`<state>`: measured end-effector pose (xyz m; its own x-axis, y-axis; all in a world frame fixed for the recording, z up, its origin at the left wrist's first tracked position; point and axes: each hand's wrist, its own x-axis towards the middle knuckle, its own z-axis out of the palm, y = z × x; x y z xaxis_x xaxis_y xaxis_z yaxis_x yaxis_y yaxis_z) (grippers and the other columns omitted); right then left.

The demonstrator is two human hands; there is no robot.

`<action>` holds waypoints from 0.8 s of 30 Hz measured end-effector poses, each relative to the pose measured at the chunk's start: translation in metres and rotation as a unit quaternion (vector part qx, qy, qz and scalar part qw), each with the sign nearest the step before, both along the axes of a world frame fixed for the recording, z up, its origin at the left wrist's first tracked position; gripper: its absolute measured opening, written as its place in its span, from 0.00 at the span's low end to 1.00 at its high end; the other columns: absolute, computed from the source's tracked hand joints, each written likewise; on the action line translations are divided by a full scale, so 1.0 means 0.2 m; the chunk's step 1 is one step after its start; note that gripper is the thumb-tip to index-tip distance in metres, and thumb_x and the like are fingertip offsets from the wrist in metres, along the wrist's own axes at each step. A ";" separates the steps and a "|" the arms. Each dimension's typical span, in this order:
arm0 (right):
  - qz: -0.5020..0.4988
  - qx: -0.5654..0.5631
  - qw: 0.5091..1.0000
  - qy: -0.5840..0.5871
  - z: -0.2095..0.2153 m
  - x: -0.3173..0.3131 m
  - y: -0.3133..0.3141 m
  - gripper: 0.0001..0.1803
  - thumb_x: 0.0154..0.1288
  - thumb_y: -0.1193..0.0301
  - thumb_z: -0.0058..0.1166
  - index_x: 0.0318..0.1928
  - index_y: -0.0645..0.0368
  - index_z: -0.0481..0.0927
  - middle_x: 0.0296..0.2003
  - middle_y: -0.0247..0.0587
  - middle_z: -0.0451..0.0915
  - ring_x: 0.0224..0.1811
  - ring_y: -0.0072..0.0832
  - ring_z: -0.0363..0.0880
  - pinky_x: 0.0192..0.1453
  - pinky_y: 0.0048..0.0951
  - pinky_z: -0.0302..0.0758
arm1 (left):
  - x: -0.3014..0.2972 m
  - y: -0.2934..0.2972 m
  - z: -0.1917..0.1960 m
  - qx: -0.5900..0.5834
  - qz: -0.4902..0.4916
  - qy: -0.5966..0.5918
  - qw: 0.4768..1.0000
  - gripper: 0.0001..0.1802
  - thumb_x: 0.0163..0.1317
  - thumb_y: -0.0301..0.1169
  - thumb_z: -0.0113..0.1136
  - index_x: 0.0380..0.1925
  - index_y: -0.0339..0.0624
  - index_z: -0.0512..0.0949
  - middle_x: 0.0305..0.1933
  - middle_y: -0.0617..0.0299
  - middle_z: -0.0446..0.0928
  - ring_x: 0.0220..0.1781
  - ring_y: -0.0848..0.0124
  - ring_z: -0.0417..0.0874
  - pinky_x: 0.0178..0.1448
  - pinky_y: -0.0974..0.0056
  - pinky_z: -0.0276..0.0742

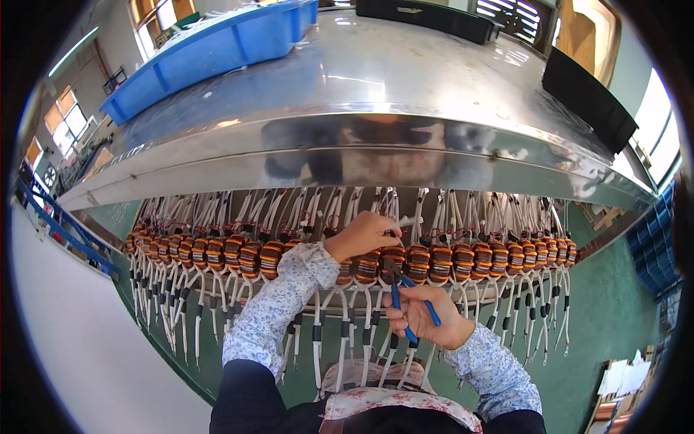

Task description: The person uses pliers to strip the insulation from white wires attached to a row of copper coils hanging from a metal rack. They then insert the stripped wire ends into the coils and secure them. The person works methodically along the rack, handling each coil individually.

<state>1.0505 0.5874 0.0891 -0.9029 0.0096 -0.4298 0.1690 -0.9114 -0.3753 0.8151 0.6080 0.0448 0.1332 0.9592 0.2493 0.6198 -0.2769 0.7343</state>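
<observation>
A long row of ring-shaped coils (439, 263), wound in orange and dark brown, runs below the table edge. My left hand (369, 236) reaches over the row just left of the middle. Its fingers are pinched together beside a pale strip (410, 221); what lies between them is hidden. In my right hand (426, 316) is a pair of blue-handled cutting pliers (395, 295), handles spread apart. The dark jaws point up against a coil (392, 254) just below my left fingers. White leads with black sleeves (316, 333) hang from the coils toward me.
Above the row juts a shiny metal table (434, 79). On it are a blue bin (217, 54) with white pieces, a black tray (589, 98) at the right and another black tray (426, 16) at the back. Blue crates (654, 242) are stacked on the right.
</observation>
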 end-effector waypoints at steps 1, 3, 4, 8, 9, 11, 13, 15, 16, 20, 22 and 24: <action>-0.006 -0.009 1.000 0.004 0.00 0.01 0.00 0.17 0.64 0.60 0.43 0.41 0.62 0.71 0.31 0.36 0.72 0.30 0.28 0.71 0.37 0.29 0.68 | 0.01 0.02 -0.04 0.032 -0.002 0.064 0.997 0.10 0.52 0.32 0.62 0.33 0.40 0.82 0.28 0.55 0.80 0.29 0.61 0.80 0.35 0.61 0.73; -0.031 -0.010 0.999 0.001 0.01 0.05 0.02 0.17 0.64 0.61 0.42 0.42 0.63 0.72 0.33 0.38 0.74 0.32 0.29 0.72 0.39 0.30 0.70 | 0.06 0.05 -0.03 0.047 -0.001 0.165 0.985 0.09 0.47 0.28 0.60 0.31 0.44 0.82 0.28 0.51 0.78 0.33 0.51 0.79 0.37 0.55 0.74; -0.047 -0.002 0.999 -0.004 0.01 0.06 0.02 0.17 0.64 0.61 0.42 0.42 0.63 0.72 0.33 0.39 0.74 0.32 0.30 0.73 0.39 0.30 0.70 | 0.08 0.07 -0.01 0.054 -0.014 0.212 0.976 0.07 0.48 0.28 0.59 0.29 0.44 0.82 0.26 0.52 0.77 0.32 0.52 0.78 0.36 0.55 0.74; -0.093 0.007 0.995 -0.039 0.02 0.09 0.02 0.17 0.64 0.62 0.40 0.41 0.64 0.72 0.31 0.37 0.72 0.31 0.28 0.69 0.39 0.30 0.69 | 0.12 0.13 -0.03 0.108 -0.030 0.273 0.955 0.02 0.46 0.27 0.60 0.22 0.43 0.77 0.22 0.55 0.69 0.30 0.55 0.77 0.33 0.53 0.71; -0.093 0.008 0.995 -0.037 0.02 0.10 0.02 0.17 0.64 0.62 0.40 0.41 0.64 0.72 0.32 0.38 0.72 0.31 0.29 0.69 0.39 0.30 0.69 | 0.13 0.13 -0.02 0.117 -0.028 0.253 0.960 0.04 0.45 0.26 0.61 0.23 0.43 0.76 0.22 0.56 0.69 0.30 0.56 0.76 0.33 0.54 0.72; -0.088 0.010 0.996 -0.031 0.02 0.11 0.02 0.18 0.65 0.62 0.40 0.42 0.65 0.72 0.33 0.40 0.74 0.33 0.30 0.71 0.40 0.30 0.70 | 0.11 0.13 -0.03 0.142 -0.026 0.176 0.974 0.05 0.45 0.25 0.62 0.23 0.41 0.75 0.22 0.58 0.69 0.27 0.60 0.76 0.31 0.58 0.72; -0.080 0.014 0.996 -0.028 0.01 0.11 0.03 0.18 0.65 0.62 0.39 0.42 0.65 0.73 0.34 0.41 0.75 0.34 0.32 0.72 0.41 0.31 0.72 | 0.03 0.12 -0.10 0.175 -0.031 0.061 0.982 0.06 0.47 0.24 0.63 0.22 0.40 0.73 0.24 0.61 0.71 0.23 0.66 0.75 0.28 0.64 0.71; -0.079 0.020 0.996 -0.023 0.00 0.11 0.06 0.19 0.66 0.61 0.39 0.42 0.66 0.72 0.35 0.43 0.75 0.36 0.34 0.74 0.42 0.33 0.72 | 0.08 0.09 -0.04 0.011 0.032 -0.112 0.993 0.05 0.52 0.24 0.62 0.24 0.40 0.73 0.27 0.64 0.73 0.20 0.73 0.72 0.24 0.69 0.69; -0.078 0.025 0.997 -0.018 0.00 0.11 0.09 0.19 0.66 0.61 0.39 0.43 0.67 0.72 0.35 0.44 0.75 0.37 0.35 0.74 0.43 0.34 0.73 | 0.10 0.09 -0.02 -0.075 0.063 -0.195 0.976 0.05 0.54 0.24 0.61 0.25 0.40 0.73 0.28 0.65 0.74 0.19 0.76 0.71 0.23 0.71 0.68; -0.063 0.005 0.998 0.003 -0.07 0.03 0.15 0.21 0.67 0.61 0.38 0.44 0.69 0.72 0.37 0.45 0.75 0.39 0.38 0.75 0.44 0.36 0.74 | 0.03 0.08 -0.04 -0.080 0.041 -0.229 0.969 0.03 0.60 0.24 0.56 0.32 0.37 0.72 0.30 0.60 0.79 0.16 0.78 0.74 0.20 0.73 0.70; -0.059 -0.002 0.998 -0.005 -0.09 0.00 0.19 0.22 0.66 0.60 0.38 0.45 0.70 0.71 0.38 0.46 0.74 0.39 0.38 0.75 0.45 0.37 0.73 | 0.03 0.10 -0.03 -0.088 0.053 -0.241 0.965 0.04 0.61 0.25 0.54 0.30 0.35 0.71 0.30 0.57 0.80 0.15 0.75 0.75 0.20 0.72 0.71; -0.050 -0.012 0.998 -0.027 -0.08 -0.03 0.22 0.22 0.65 0.60 0.41 0.44 0.70 0.71 0.38 0.47 0.74 0.40 0.38 0.74 0.47 0.39 0.72 | 0.03 0.10 -0.03 -0.094 0.066 -0.256 0.960 0.06 0.61 0.25 0.53 0.29 0.33 0.70 0.29 0.54 0.80 0.15 0.73 0.76 0.20 0.71 0.72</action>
<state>1.0446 0.6319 0.0732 -0.8735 0.0870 -0.4790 0.0965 -0.9334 -0.3455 0.8213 0.6283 0.0383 -0.0865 0.9938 0.0695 0.1856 -0.0525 0.9812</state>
